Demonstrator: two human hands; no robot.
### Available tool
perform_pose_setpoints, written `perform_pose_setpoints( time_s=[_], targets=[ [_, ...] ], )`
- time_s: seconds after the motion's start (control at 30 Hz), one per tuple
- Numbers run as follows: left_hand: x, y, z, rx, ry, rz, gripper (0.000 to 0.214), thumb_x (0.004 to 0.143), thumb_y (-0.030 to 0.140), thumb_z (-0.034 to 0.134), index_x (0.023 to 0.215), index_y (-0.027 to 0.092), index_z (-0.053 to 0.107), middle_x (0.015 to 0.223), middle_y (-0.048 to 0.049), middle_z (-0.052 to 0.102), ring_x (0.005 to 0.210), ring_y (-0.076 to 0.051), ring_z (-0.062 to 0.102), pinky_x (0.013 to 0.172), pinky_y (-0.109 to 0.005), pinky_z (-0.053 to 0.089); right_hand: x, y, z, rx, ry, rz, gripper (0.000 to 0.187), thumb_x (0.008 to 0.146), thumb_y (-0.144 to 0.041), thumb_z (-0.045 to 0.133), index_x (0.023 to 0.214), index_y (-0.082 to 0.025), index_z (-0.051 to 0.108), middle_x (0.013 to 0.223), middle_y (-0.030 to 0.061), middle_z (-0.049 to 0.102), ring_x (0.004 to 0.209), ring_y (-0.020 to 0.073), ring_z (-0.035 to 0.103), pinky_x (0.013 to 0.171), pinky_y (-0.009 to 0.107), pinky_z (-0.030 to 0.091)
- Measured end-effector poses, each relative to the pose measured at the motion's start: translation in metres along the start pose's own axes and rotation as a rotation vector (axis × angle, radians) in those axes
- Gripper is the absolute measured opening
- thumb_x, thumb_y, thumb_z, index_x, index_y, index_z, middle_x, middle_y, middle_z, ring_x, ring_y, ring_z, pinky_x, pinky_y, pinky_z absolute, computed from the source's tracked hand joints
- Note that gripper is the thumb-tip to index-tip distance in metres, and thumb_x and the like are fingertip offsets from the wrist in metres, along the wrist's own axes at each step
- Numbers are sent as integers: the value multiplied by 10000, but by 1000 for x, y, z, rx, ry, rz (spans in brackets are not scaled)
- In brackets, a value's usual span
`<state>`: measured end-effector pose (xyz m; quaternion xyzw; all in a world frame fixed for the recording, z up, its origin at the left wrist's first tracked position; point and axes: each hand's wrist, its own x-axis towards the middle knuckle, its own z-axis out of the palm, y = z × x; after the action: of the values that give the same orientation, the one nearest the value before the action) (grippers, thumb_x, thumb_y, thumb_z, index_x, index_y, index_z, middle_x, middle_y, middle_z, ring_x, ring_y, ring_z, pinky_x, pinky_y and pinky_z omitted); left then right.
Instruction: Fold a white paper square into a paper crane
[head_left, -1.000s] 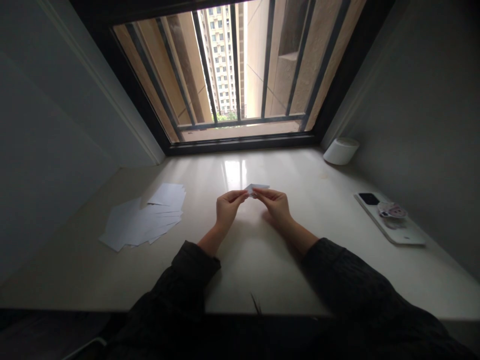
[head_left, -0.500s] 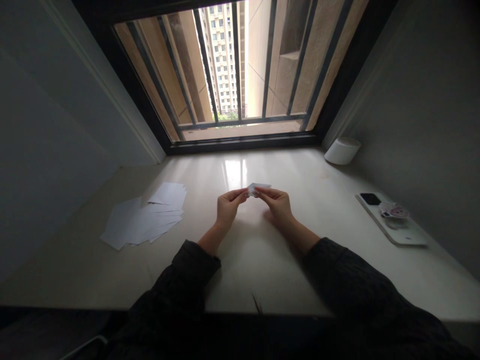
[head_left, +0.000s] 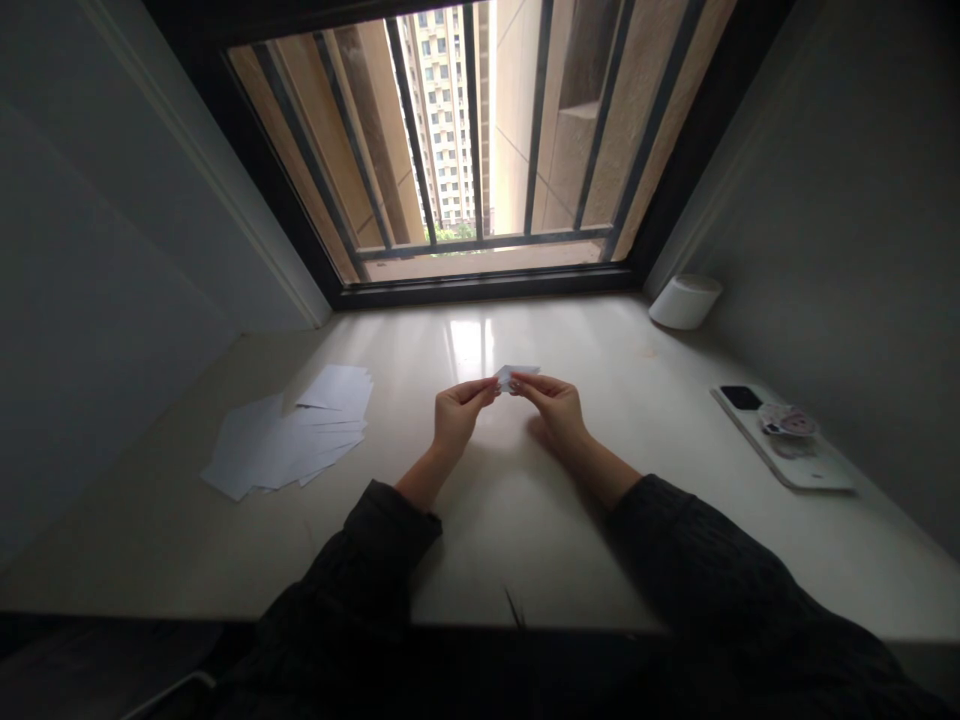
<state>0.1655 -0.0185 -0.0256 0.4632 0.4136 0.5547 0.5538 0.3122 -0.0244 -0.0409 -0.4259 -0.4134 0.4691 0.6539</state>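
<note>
A small folded piece of white paper (head_left: 523, 371) is held between my two hands, above the middle of the pale sill. My left hand (head_left: 459, 408) pinches its left end between thumb and fingers. Close beside it, my right hand (head_left: 553, 402) grips the paper from the right, thumb and fingertips pressed together. A pointed part of the paper sticks out past the right fingertips. The fingers cover much of the paper, so its full shape is hidden.
Loose white sheets (head_left: 292, 435) lie spread at the left. On the right rests a white phone (head_left: 814, 470) with a round grip on its back. A white cylindrical object (head_left: 685, 302) stands in the far right corner, near the barred window (head_left: 480, 240).
Both hands keep nearly the same place and grip. The paper's protruding right end has shifted very slightly to the left.
</note>
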Motion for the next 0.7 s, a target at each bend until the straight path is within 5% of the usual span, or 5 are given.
perform_pose_setpoints(
  time_s=[0.7],
  targets=[
    [-5, -2, 3, 16, 35, 67, 350, 612, 308, 797, 923, 165, 728, 844, -70, 736, 759, -167, 673, 758, -313, 533, -3, -3, 6, 88, 23, 15, 265, 563, -314, 823, 794, -213, 740, 781, 37, 742, 703, 187, 669, 794, 404, 529]
  ],
)
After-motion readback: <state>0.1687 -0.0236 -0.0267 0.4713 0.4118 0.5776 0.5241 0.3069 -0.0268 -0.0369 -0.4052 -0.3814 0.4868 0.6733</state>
